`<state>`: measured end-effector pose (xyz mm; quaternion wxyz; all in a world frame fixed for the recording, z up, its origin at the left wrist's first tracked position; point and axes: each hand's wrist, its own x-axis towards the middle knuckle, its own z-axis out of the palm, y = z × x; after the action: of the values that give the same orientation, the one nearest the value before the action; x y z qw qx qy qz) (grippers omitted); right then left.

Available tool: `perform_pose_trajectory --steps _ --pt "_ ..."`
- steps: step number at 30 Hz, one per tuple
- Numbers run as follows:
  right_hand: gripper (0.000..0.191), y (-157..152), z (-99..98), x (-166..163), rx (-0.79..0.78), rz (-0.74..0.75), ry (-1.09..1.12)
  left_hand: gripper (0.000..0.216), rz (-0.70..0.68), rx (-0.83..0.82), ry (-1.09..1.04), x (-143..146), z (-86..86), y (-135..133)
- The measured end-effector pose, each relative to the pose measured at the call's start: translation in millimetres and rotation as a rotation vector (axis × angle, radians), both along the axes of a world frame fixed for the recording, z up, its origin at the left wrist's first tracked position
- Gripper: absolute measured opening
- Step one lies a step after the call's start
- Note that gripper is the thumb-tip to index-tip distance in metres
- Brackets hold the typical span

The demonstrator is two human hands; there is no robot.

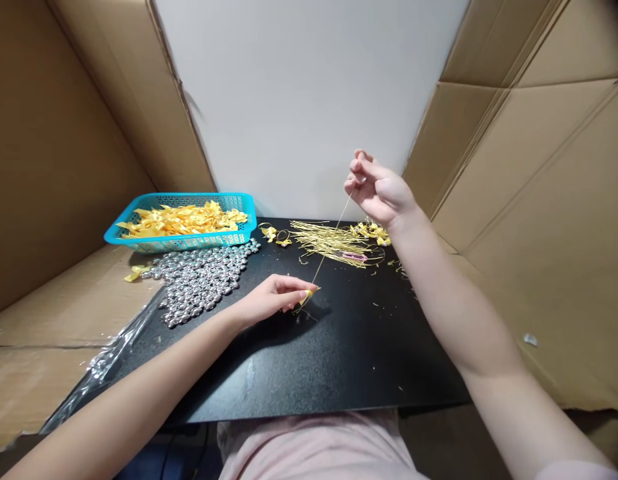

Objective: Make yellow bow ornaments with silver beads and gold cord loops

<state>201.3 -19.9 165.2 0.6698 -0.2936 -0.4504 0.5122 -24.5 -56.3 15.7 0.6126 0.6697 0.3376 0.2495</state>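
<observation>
My left hand [269, 300] is low on the black tabletop [339, 360], fingers pinching a small yellow ribbon bow [305, 297]. My right hand [379, 190] is raised, fingers pinched on a thin gold cord [331, 240] running taut down to the bow. A pile of gold cords [333, 241] lies behind it. A heap of silver beads [201, 280] is to the left, and a blue basket [139, 243] of yellow bows sits beyond that.

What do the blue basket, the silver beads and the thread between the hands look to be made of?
Basket: likely moulded plastic, matte turquoise, with perforated lattice walls.
Beads: mirror-bright silver, probably metal or metallised plastic; the shine alone cannot settle it.
Thread: thin, gold, apparently metallic cord, stretched from the right hand to the left hand.
</observation>
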Motion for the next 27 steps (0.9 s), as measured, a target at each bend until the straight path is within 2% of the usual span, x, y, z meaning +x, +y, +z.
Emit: perform_pose_trajectory --steps 3,7,12,14,16,18,21,24,27 --pt "0.029 -20.9 8.5 -4.8 0.085 0.025 -0.051 0.029 -0.003 0.071 0.017 1.8 3.7 -2.8" --pt "0.034 -38.8 10.9 -9.1 0.1 0.028 -0.041 0.025 -0.012 0.088 0.013 3.0 7.4 -4.3" --pt "0.032 -29.8 0.9 0.3 0.05 -0.02 0.013 0.024 -0.017 -0.05 -0.018 2.1 3.5 -5.6" --pt "0.028 -17.3 -7.7 8.6 -0.008 -0.09 -0.06 0.024 -0.02 -0.142 -0.057 2.6 2.1 -7.9" --pt "0.025 -3.0 -21.0 17.5 -0.098 -0.215 -0.248 0.025 -0.039 -0.242 -0.094 4.0 3.1 -11.8" --pt "0.019 9.6 -40.3 25.2 -0.166 -0.253 -0.363 0.025 -0.065 -0.339 -0.12 5.6 6.4 -16.7" --pt "0.013 19.5 -78.4 32.7 -0.281 -0.233 -0.562 0.027 -0.093 -0.452 -0.142 6.4 12.9 -23.7" --pt "0.016 18.5 -115.0 35.4 -0.348 -0.201 -0.775 0.037 -0.112 -0.514 -0.156 5.4 16.7 -26.6" --pt "0.017 12.9 -135.5 34.6 -0.313 -0.215 -0.939 0.042 -0.108 -0.531 -0.15 5.4 16.0 -24.6"
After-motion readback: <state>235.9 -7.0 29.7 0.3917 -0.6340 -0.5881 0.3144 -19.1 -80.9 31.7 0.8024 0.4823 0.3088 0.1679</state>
